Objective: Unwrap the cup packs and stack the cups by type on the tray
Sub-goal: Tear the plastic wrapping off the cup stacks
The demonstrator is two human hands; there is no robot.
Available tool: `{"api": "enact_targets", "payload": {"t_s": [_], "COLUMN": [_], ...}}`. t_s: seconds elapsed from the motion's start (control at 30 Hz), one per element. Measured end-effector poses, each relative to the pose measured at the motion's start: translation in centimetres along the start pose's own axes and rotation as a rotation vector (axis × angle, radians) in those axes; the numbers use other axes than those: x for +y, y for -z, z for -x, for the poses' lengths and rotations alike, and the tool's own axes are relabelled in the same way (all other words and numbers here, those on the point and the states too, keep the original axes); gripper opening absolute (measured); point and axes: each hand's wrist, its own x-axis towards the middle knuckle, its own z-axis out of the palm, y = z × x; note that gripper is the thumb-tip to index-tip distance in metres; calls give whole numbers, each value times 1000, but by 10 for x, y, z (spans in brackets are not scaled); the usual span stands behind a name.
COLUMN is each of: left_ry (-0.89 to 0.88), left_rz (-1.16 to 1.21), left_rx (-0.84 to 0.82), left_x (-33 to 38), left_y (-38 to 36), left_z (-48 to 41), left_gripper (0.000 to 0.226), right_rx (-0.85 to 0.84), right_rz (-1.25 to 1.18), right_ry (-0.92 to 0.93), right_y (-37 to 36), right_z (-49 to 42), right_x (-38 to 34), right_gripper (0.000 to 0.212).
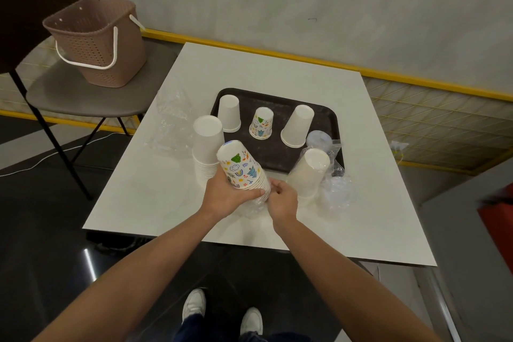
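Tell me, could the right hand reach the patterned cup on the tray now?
Probably, but it is busy: the right hand pinches the wrap under the patterned stack. Beyond that, only bare tray lies before the patterned cup.

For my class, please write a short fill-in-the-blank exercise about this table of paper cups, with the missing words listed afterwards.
1. The cup stack gripped by the left hand is ____, not plain white.
2. The dark tray holds ____ separate groups of upside-down cups.
3. The brown basket sits on a ____ beside the table.

Missing words: patterned; three; chair.
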Motion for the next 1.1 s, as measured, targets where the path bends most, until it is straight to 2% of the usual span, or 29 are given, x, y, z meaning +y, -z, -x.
{"api": "enact_targets", "payload": {"t_s": [0.17, 0.43, 0.5, 0.67, 0.77, 0.87, 1.0, 1.1], "left_ry": [-36, -79, -73, -71, -82, -93, -91, -98], "left_rz": [-68, -145, -141, -120, -103, -108, -126, -152], "left_rx": [15, 34, 59, 78, 83, 82, 67, 115], "left_x": [2, 1, 0, 1, 2, 0, -1, -1], "left_y": [0, -9, -9, -10, -14, -15, -18, -20], "left_z": [1, 2, 0, -4, -5, -9, -13, -15], "left_gripper": [77, 87, 87, 85, 84, 85, 84, 78], "right_rx": [-14, -71, -107, -139, -152, -195, -176, -137], "right_rz": [317, 530, 520, 313, 237, 137, 125, 140], "right_ry": [128, 181, 146, -91, -53, 23, 42, 78], "right_y": [5, 8, 10, 9, 9, 11, 11, 10], "right_z": [-2, -3, -3, -3, 1, 3, 1, 0], "right_x": [-1, 5, 6, 10, 8, 5, 4, 6], "right_gripper": [24, 28, 28, 30, 29, 37, 40, 38]}}
